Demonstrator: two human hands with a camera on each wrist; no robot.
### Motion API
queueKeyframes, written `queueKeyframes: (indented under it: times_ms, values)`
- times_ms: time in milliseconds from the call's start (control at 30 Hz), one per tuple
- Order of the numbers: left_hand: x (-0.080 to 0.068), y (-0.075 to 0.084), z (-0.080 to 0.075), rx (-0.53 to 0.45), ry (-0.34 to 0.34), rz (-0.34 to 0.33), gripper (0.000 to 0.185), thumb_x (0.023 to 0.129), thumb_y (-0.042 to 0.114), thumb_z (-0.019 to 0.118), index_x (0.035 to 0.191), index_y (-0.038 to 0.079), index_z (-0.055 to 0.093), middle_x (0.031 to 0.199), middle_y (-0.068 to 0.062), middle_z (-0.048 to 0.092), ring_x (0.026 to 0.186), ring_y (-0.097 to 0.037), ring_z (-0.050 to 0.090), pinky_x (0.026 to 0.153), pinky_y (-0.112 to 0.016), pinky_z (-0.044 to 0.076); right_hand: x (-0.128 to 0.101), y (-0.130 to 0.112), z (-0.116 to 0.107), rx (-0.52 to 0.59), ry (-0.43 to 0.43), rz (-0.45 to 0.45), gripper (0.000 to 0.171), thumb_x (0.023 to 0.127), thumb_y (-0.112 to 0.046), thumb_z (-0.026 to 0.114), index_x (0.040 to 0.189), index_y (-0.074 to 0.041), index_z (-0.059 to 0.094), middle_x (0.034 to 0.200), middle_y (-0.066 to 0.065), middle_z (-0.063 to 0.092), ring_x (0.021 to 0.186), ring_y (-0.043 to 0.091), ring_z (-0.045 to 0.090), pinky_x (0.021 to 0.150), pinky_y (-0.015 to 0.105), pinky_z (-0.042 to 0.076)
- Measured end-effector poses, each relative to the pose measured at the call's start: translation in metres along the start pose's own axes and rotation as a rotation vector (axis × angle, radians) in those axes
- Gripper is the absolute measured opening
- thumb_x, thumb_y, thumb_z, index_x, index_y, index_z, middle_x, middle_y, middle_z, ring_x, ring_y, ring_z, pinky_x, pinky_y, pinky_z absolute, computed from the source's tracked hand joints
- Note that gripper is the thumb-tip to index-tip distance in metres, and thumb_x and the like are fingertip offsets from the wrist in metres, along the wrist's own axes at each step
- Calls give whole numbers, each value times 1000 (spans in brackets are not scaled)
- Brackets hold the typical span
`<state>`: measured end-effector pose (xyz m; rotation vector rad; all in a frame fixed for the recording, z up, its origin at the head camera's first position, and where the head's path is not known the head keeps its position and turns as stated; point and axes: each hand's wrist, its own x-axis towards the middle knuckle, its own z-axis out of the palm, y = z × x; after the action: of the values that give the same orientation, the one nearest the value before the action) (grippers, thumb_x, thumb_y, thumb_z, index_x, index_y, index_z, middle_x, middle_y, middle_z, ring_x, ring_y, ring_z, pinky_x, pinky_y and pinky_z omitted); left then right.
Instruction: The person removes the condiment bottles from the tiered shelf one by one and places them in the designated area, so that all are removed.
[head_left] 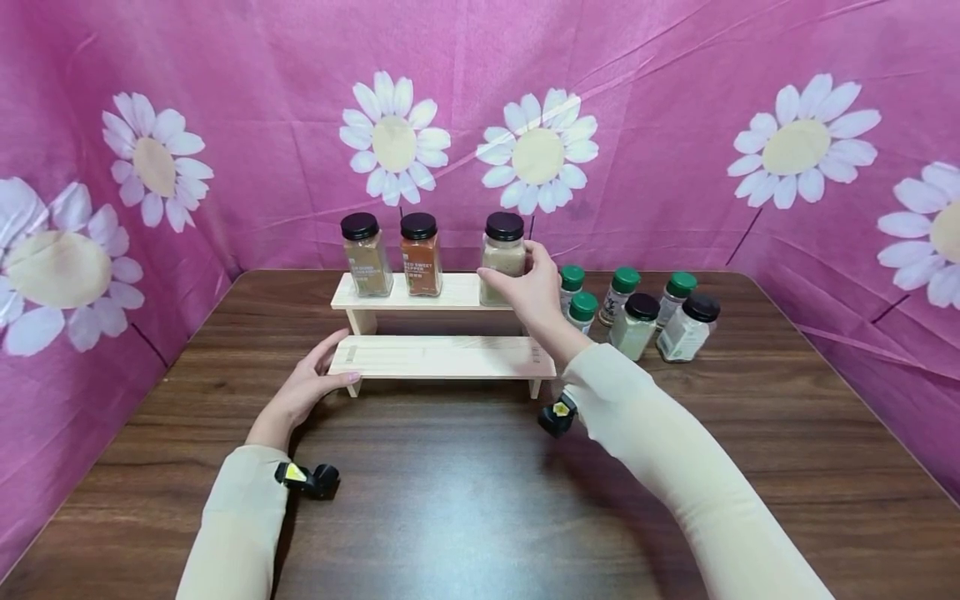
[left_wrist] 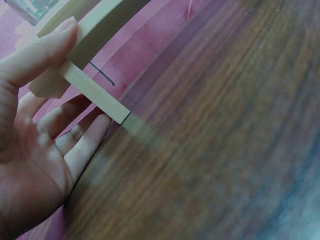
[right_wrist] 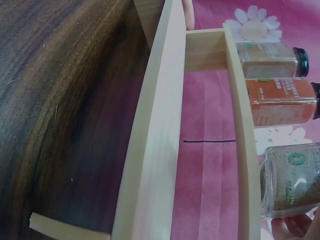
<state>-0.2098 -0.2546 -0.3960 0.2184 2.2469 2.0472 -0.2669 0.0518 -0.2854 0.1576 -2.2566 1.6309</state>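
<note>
The right hand (head_left: 534,287) has its grip clamped on a black-capped spice jar (head_left: 502,258) of pale ground seasoning, fingers wrapped round the jar's right side. The jar stands upright at the right end of the upper step of a two-step wooden spice rack (head_left: 442,357), which sits toward the far edge of the table (head_left: 480,500), near its middle. In the right wrist view the same jar (right_wrist: 289,180) rests on the upper step, with fingertips (right_wrist: 292,227) showing under it at the frame's lower edge.

The left hand (head_left: 300,392) is at the left end of the rack's lower step. Its grip is apart: the fingers are straight, the thumb (left_wrist: 42,50) lies against the step's front edge, and the other fingers (left_wrist: 82,137) reach beneath the board beside its support leg. It touches the rack and does not close round it.

Two further black-capped jars stand upright on the left part of the upper step: a tan spice jar (head_left: 365,255) at the left end and a red sweet pepper jar (head_left: 421,255) just beside it, with a gap between that one and the held jar.

At the far right of the table, beside the rack, stands a cluster of jars: four green-capped jars (head_left: 622,293) behind and two black-capped jars (head_left: 686,327) in front. A pink daisy-print cloth (head_left: 225,100) hangs round the table's far and side edges.
</note>
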Motion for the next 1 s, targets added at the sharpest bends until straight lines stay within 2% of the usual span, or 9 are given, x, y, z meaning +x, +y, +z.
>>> queueKeyframes:
  times_ms: [133, 267, 433, 767, 1000]
  values:
    - [1, -1, 0, -2, -2, 3, 75, 77, 0, 61, 138, 7, 17, 126, -20, 33, 99, -8, 45, 80, -20, 39, -5, 0, -12, 31, -3, -28, 54, 65, -22, 75, 110, -6, 49, 91, 7, 56, 81, 13, 51, 69, 27, 41]
    - [1, -1, -1, -4, 1, 6, 75, 77, -1, 60, 137, 6, 16, 125, -18, 34, 98, -8, 45, 79, -19, 39, -12, -2, -23, -6, -3, -37, 56, 64, -23, 75, 110, -8, 50, 90, 6, 55, 83, 14, 50, 71, 29, 40]
    - [-1, -2, -2, -16, -1, 16, 76, 77, -1, 60, 137, 4, 14, 125, -16, 34, 98, -7, 45, 80, -20, 39, -20, 0, -34, -33, -1, -31, 57, 63, -24, 76, 111, -8, 50, 92, 7, 55, 83, 15, 50, 73, 28, 39]
    - [-1, -1, -1, -17, 2, 5, 76, 77, -1, 60, 137, 5, 15, 127, -19, 32, 99, -7, 45, 80, -20, 38, -33, 7, -58, 15, 35, -1, 56, 63, -14, 76, 111, -2, 50, 98, 8, 53, 86, 14, 46, 73, 26, 37]
    - [0, -1, -1, -8, -3, 0, 76, 77, 0, 60, 138, 6, 16, 128, -21, 31, 99, -7, 45, 81, -20, 38, -41, 15, -79, -91, 32, -10, 54, 64, -15, 76, 110, -1, 50, 89, 8, 52, 80, 15, 44, 68, 23, 35]
